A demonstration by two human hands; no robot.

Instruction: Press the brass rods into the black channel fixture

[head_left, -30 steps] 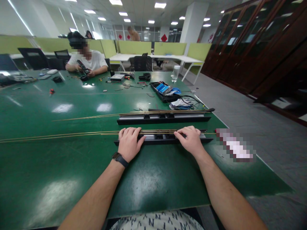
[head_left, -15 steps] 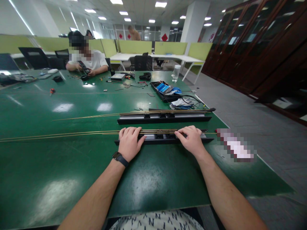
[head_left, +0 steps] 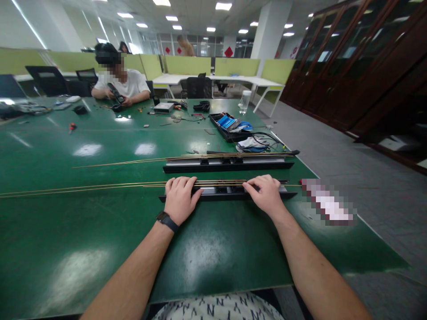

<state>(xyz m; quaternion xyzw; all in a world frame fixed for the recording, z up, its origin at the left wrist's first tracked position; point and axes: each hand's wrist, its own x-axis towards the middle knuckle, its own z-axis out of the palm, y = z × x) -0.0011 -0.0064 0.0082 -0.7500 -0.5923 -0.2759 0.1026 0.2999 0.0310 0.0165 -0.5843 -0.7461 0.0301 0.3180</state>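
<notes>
A long black and silver rail (head_left: 227,197) lies across the green table in front of me, with several thin golden rods (head_left: 218,182) running along its top. My left hand (head_left: 180,193) is draped over the rail's left end, fingers curled across the rods and thumb on the near side. Over the right part, my right hand (head_left: 265,191) has its thumb and index finger pinched together at a golden rod; the fingertips partly hide the contact. Past both ends of the rail the rods stretch on, far to the left and a short way to the right.
Behind lies a second black rail (head_left: 230,166) with golden rods on it. Beyond it are a white glove (head_left: 252,144) and a black tray (head_left: 230,135) holding blue items. A blurred-out object (head_left: 328,202) is at the right edge. Across the table (head_left: 110,249) sits a co-worker (head_left: 128,86).
</notes>
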